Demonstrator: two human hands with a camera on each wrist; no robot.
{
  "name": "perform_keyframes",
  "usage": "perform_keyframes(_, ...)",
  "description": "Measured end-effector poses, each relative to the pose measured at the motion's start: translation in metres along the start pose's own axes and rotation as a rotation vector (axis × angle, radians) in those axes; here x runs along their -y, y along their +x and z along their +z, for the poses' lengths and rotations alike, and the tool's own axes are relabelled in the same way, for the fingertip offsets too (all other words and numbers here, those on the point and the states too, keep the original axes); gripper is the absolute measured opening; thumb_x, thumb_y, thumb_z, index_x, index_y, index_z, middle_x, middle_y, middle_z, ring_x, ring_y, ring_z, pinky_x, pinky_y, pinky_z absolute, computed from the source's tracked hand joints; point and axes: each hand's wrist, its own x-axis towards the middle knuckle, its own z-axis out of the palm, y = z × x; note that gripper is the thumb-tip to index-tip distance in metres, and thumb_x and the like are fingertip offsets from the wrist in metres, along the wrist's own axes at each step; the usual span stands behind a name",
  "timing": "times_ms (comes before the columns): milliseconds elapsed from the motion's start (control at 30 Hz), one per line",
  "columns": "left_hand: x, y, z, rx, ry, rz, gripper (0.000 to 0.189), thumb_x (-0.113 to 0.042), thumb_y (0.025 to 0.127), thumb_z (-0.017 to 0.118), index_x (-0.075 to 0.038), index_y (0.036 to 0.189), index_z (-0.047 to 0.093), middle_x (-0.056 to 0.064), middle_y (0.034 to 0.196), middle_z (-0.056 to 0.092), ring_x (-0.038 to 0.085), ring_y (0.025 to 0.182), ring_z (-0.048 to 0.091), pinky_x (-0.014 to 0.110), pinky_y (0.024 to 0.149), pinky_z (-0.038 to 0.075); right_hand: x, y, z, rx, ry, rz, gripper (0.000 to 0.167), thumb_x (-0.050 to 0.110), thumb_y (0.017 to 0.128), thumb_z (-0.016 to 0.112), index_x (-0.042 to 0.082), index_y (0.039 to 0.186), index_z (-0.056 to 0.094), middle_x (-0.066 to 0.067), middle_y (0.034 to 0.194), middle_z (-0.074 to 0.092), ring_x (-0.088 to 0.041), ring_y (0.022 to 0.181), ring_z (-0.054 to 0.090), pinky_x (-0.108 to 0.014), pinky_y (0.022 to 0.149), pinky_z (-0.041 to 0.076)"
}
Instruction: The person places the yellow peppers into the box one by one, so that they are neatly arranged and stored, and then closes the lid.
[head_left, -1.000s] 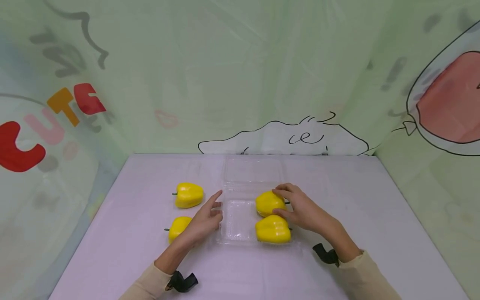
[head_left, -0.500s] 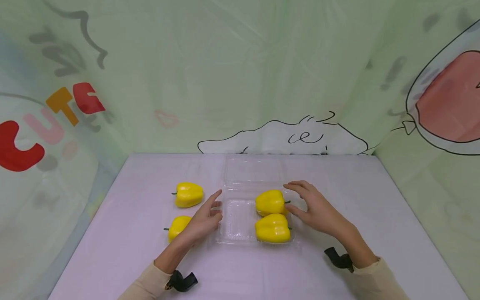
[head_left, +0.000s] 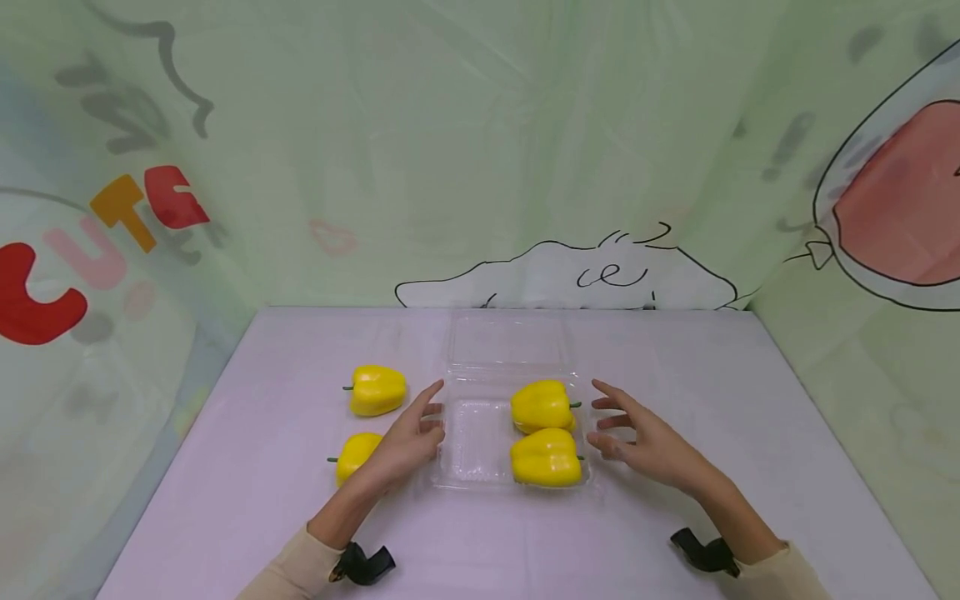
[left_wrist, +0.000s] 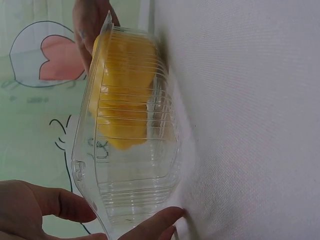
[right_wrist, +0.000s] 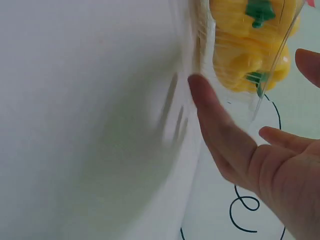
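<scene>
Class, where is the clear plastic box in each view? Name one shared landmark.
Head: clear plastic box, lower centre.
Left wrist: left of centre, from near the top to the bottom edge.
Right wrist: top right, cut off by the top edge.
Shared landmark: the two yellow bell peppers inside it.

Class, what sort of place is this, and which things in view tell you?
Probably a small screened-off workspace or booth: cartoon-printed green sheeting encloses the back and sides of a cloth-covered table, where yellow peppers and a clear plastic container are laid out.
</scene>
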Motion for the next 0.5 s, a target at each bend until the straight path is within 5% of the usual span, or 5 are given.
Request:
perform_keyframes(267,0.001,0.0,-0.001,0.007,-0.007,0.007,0.076,-0.007,0.1,0.052,-0.026,0.169,0.026,0.022,0.165,0.041,0.044,0.148,0.05,0.046,0.104,0.06,-0.007,-0.004,0.006,0.132,0.252,0.008,0.093,0.026,0.1,0.074,0.017,0.171,0.015,-0.032,0.161,0.039,-0.047,0.134,0.058,-0.037,0.084,0.068)
perform_keyframes(500,0.003,0.0,-0.001,0.005,-0.003,0.002,0.075,-0.007,0.102,0.051,-0.026,0.169,0.026,0.022,0.165,0.041,0.044,0.148,0.049,0.051,0.109,0.058,-0.014,-0.004,0.009,0.167,0.3,-0.028,0.093,0.021,0.1,0.072,0.018,0.171,0.012,-0.034,0.16,0.038,-0.045,0.132,0.059,-0.038,0.085,0.068)
